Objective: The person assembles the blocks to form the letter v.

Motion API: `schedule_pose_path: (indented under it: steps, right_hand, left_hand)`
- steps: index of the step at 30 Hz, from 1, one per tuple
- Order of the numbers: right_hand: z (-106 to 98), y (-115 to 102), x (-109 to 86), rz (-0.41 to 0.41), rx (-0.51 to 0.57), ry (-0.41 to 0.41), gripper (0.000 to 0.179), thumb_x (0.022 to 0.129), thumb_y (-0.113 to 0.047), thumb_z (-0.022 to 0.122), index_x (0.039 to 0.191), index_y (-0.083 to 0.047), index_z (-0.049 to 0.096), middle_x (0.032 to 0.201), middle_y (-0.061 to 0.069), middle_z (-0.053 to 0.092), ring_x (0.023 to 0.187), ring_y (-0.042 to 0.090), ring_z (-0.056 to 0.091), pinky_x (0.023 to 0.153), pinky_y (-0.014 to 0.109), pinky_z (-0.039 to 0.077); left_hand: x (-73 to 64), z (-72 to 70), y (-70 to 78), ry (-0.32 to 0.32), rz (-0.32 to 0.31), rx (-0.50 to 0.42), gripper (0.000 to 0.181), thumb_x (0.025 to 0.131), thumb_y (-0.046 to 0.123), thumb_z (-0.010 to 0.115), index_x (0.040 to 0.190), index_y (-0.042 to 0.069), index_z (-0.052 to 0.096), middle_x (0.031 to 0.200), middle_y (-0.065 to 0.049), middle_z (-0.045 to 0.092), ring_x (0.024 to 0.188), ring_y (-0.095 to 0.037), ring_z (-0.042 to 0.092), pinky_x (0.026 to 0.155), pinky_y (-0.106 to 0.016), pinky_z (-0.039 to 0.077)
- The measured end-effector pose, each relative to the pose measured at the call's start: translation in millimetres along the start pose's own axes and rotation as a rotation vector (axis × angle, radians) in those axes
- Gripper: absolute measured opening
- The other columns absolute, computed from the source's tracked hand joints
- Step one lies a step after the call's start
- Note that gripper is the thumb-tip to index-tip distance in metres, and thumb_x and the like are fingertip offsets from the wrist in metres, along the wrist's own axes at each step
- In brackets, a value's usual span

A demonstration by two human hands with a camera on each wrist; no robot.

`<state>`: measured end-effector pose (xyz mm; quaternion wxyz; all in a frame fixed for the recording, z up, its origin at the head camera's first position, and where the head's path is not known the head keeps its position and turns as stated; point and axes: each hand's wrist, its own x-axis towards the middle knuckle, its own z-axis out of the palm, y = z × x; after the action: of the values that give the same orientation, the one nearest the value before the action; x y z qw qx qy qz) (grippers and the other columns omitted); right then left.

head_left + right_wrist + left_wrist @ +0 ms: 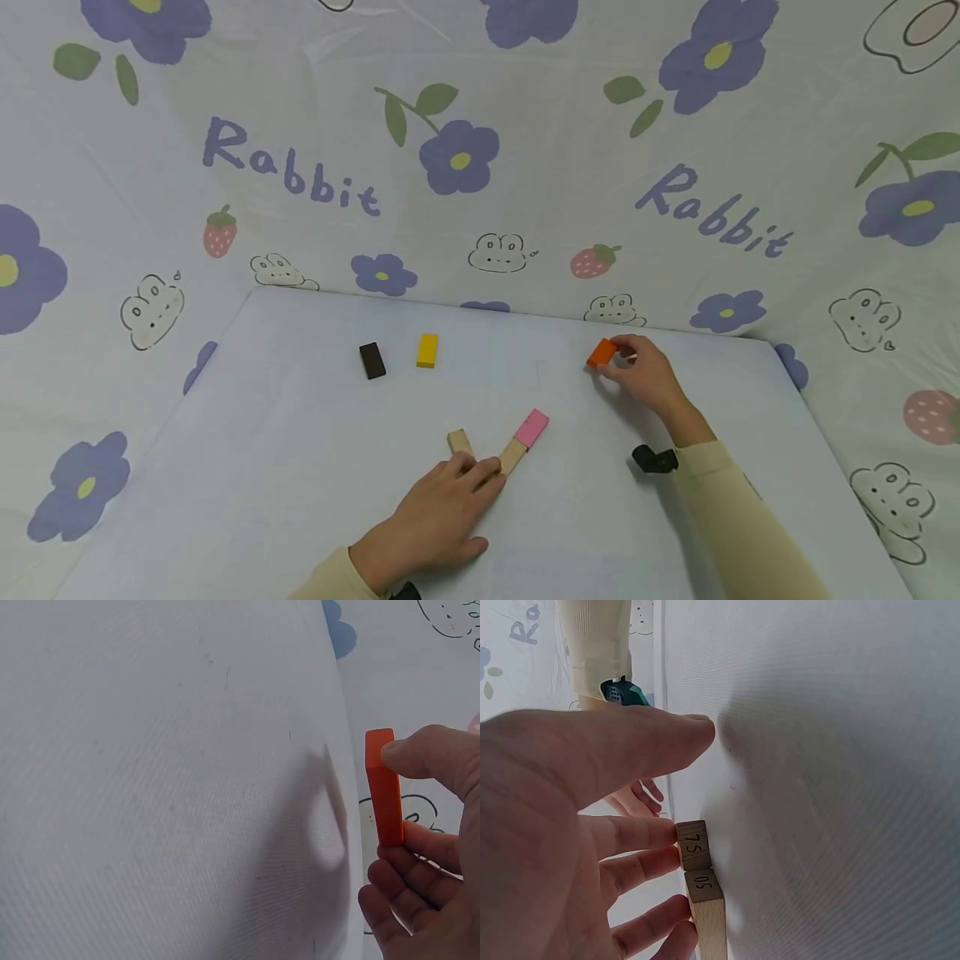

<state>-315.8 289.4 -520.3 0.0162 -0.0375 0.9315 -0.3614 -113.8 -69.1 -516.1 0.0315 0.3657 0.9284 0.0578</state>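
One orange block right of the pink block could be dropped if the pinching right grip slackens, left grip outstretched.

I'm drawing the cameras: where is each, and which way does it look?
Head: on the head, looking forward and down; left hand, right hand show.
Left wrist: on that wrist, facing wooden blocks; both hands show.
Right wrist: on that wrist, facing the orange block; right hand shows.
Head and right wrist share the orange block.

Orange block pinched in fingers, white surface, patterned cloth behind
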Motion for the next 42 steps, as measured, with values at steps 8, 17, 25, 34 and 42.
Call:
schedule_pose_path:
  steps: [8,17,25,34,42]
  right_hand:
    - [-0.3,-3.3,-3.4,0.015,-0.002,0.004,0.064,0.099,-0.021,0.080,0.152,0.003,0.054,0.141,0.025,0.057,0.131,0.044,0.052,0.110,0.060,0.046]
    - [3.0,-8.3,-8.4,0.021,0.002,0.003,0.065,0.099,-0.023,0.081,0.152,0.002,0.054,0.143,0.025,0.057,0.133,0.044,0.051,0.112,0.060,0.045]
    - [4.6,-11.9,-13.0,0.007,-0.001,0.011,0.065,0.098,-0.024,0.081,0.151,0.002,0.054,0.142,0.024,0.058,0.132,0.044,0.052,0.111,0.060,0.046]
    - [6.3,-17.1,-19.6,-0.027,-0.002,0.018,0.064,0.098,-0.023,0.081,0.150,0.004,0.055,0.141,0.025,0.058,0.130,0.045,0.053,0.111,0.060,0.046]
    - [8.7,-21.1,-23.7,-0.047,0.010,0.014,0.064,0.098,-0.023,0.081,0.149,0.004,0.055,0.141,0.025,0.058,0.130,0.044,0.053,0.110,0.060,0.046]
  left_hand:
    - [-0.5,-1.3,0.8,-0.009,-0.005,0.004,0.073,0.094,0.046,0.083,0.155,0.015,0.059,0.157,0.002,0.048,0.128,-0.019,0.044,0.108,-0.035,0.046]
    - [-1.0,-2.6,0.8,-0.016,-0.005,0.005,0.073,0.095,0.047,0.082,0.156,0.015,0.058,0.157,0.002,0.048,0.127,-0.019,0.044,0.107,-0.035,0.046]
    - [-1.1,-0.7,0.1,-0.008,-0.003,0.019,0.072,0.095,0.047,0.082,0.155,0.015,0.058,0.157,0.002,0.048,0.128,-0.019,0.044,0.107,-0.034,0.046]
    - [-1.2,-1.5,0.2,-0.020,-0.002,0.017,0.072,0.095,0.048,0.082,0.155,0.015,0.058,0.157,0.002,0.048,0.128,-0.019,0.044,0.107,-0.034,0.046]
    - [-1.5,-0.9,-0.3,0.002,0.010,0.028,0.072,0.094,0.047,0.083,0.154,0.015,0.059,0.156,0.002,0.049,0.126,-0.019,0.045,0.106,-0.034,0.047]
